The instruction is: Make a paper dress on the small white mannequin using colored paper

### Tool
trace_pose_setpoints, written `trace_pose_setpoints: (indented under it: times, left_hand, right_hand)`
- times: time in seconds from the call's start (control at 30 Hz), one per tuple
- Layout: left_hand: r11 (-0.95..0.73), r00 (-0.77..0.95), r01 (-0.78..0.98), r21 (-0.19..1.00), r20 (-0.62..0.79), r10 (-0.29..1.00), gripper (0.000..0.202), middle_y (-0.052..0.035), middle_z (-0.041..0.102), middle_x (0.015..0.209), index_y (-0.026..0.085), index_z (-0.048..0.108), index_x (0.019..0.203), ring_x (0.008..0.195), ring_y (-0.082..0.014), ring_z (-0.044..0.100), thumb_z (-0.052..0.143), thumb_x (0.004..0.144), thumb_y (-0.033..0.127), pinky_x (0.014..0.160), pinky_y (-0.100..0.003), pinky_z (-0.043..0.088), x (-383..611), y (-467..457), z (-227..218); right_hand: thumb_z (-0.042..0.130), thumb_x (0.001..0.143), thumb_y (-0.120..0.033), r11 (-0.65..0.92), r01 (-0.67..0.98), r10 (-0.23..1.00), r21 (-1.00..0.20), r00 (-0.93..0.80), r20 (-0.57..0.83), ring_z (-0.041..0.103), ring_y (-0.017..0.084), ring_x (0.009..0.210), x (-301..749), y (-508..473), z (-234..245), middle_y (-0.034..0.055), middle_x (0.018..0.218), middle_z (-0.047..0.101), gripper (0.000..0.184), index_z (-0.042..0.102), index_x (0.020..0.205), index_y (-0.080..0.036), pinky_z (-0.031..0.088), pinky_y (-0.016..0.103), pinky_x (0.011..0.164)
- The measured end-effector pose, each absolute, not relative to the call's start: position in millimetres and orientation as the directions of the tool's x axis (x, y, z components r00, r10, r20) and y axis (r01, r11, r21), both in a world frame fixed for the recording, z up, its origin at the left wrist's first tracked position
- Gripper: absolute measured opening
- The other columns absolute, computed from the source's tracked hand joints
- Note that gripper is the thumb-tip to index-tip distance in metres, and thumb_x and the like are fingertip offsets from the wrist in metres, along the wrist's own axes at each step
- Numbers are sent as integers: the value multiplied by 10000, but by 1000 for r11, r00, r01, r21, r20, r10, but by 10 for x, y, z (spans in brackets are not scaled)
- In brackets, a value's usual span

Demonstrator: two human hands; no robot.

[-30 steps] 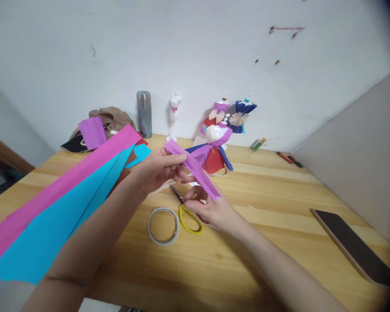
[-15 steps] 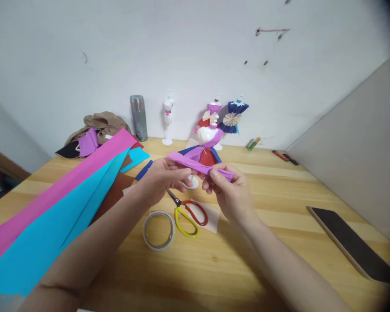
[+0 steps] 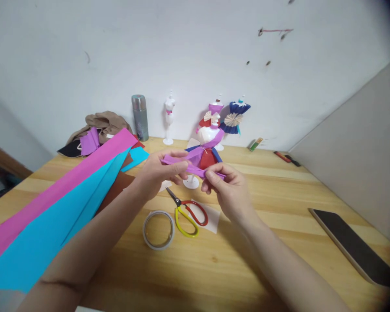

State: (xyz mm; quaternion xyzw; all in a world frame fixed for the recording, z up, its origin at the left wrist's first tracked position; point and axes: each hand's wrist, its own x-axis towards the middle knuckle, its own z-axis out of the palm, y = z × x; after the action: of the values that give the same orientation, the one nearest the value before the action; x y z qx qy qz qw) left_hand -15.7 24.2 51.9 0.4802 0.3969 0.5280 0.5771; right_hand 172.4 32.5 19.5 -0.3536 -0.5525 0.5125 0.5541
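A folded strip of purple crepe paper (image 3: pixel 196 170) stretches between my two hands above the table. My left hand (image 3: pixel 162 171) pinches its left end, thumb on top. Near the other end, my right hand (image 3: pixel 225 184) grips it between thumb and fingers. Just behind the strip stands a small mannequin (image 3: pixel 208 135) on a white base, dressed in purple, red and blue paper; the strip and hands hide part of its skirt. Below my hands lie scissors (image 3: pixel 178 202) with one red and one yellow handle, and a roll of tape (image 3: pixel 158 249).
Long pink paper (image 3: pixel 65 184) and blue paper (image 3: pixel 61 216) sheets cover the left side. At the back stand a thermos (image 3: pixel 139 118), a bare mannequin (image 3: pixel 169 117) and a blue-dressed mannequin (image 3: pixel 235 117). A phone (image 3: pixel 351 242) lies at right. White paper (image 3: pixel 212 219) sits under the scissors.
Both hands have shifted slightly to the left with the purple strip. My left fingers now cover more of its left end, and less of the strip sticks out past my right hand.
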Motion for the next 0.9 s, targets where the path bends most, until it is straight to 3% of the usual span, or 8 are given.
trace_pose_setpoints:
  times: [0.17, 0.37, 0.43, 0.5, 0.6, 0.9]
  left_hand:
    - [-122, 47, -38, 992, 124, 991, 221, 0, 649, 536, 133, 732, 766, 496, -101, 580, 833, 644, 288, 525, -223, 488, -317, 270, 607]
    - [-214, 96, 244, 946, 196, 976, 325, -33, 769, 895, 189, 785, 905, 819, -163, 678, 861, 598, 265, 701, -245, 524, -311, 200, 696]
    - [-247, 169, 322, 914, 201, 965, 209, 1, 761, 847, 215, 791, 832, 804, -149, 666, 835, 629, 239, 681, -222, 493, -273, 186, 678]
    - [-268, 218, 346, 899, 201, 955, 34, 21, 729, 741, 211, 769, 717, 719, -120, 634, 776, 687, 222, 633, -208, 456, -247, 190, 643]
    - [-254, 247, 341, 905, 174, 953, 100, 23, 670, 629, 189, 725, 628, 612, -101, 565, 726, 719, 230, 560, -208, 406, -243, 209, 606]
    - [-225, 309, 357, 907, 112, 944, 99, 11, 676, 653, 165, 738, 700, 623, -102, 572, 684, 745, 236, 548, -199, 412, -237, 216, 610]
  right_hand:
    - [794, 743, -410, 244, -120, 957, -962, -128, 259, 549, 110, 435, 1738, 314, 221, -28, 486, 624, 262, 648, 716, -195, 441, 236, 460]
    - [760, 746, -368, 273, -44, 953, -961, -125, 276, 541, 107, 427, 1740, 303, 265, -41, 496, 603, 196, 654, 708, -208, 459, 246, 460]
    - [755, 747, -353, 289, -12, 946, -957, -147, 288, 545, 111, 441, 1743, 296, 278, -34, 520, 609, 172, 664, 706, -213, 468, 257, 469]
    - [755, 748, -347, 301, 7, 940, -954, -168, 296, 550, 116, 454, 1753, 290, 288, -25, 553, 619, 157, 672, 716, -217, 477, 269, 476]
    - [770, 748, -329, 305, 11, 939, -952, -173, 299, 560, 128, 478, 1781, 287, 303, -20, 595, 626, 136, 680, 767, -230, 498, 290, 494]
    - [783, 731, -286, 363, 17, 915, -932, -192, 353, 587, 139, 497, 1846, 305, 318, -17, 615, 636, 93, 696, 738, -251, 536, 296, 489]
